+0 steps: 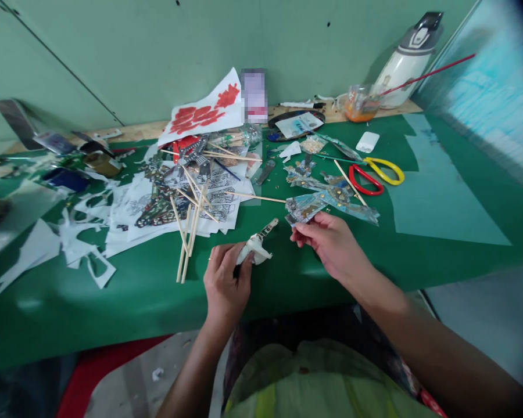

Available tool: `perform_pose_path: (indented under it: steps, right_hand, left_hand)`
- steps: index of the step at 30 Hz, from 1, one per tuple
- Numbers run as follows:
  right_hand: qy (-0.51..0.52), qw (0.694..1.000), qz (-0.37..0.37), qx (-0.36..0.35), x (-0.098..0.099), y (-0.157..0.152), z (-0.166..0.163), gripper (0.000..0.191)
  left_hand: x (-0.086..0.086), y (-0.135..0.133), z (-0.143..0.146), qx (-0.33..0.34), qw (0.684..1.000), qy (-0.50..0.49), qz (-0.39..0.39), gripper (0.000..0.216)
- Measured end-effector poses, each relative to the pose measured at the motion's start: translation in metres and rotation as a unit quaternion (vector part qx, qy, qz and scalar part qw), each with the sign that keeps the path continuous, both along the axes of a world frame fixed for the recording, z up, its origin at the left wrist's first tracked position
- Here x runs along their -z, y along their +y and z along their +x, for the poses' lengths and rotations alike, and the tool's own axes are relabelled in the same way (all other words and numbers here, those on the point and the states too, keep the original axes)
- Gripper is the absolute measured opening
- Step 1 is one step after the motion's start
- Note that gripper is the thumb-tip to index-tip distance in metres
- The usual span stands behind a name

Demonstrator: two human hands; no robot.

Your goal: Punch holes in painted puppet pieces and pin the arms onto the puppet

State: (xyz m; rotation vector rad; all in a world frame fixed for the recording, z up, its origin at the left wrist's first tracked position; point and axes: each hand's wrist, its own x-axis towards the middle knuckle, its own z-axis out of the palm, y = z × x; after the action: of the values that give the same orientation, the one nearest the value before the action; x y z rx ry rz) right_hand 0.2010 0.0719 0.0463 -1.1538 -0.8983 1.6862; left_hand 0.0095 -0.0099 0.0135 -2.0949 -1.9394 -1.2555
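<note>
Left hand (227,278), fingers closed on a small white piece (255,251) at their one o'clock; right hand (335,242), fingers pinching a painted cutout (305,206) at eleven o'clock.

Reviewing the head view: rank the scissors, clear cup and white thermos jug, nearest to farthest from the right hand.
1. Scissors: beyond the right hand, rightward.
2. Clear cup: farther back.
3. White thermos jug: right of the cup.
</note>
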Motion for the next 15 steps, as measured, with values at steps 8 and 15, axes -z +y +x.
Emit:
perform_pose_path:
  steps: [8,15]
  right_hand:
    - [0.081,0.993,-0.085,-0.025,-0.002,0.009,0.006,0.014]
    - [0.111,0.962,-0.247,-0.034,-0.009,0.023,0.013,0.018]
  left_hand:
    - [0.000,-0.002,-0.001,-0.003,1.000,-0.015,0.002,0.019]
    - [0.000,0.000,-0.001,0.004,1.000,-0.014,-0.005,0.020]
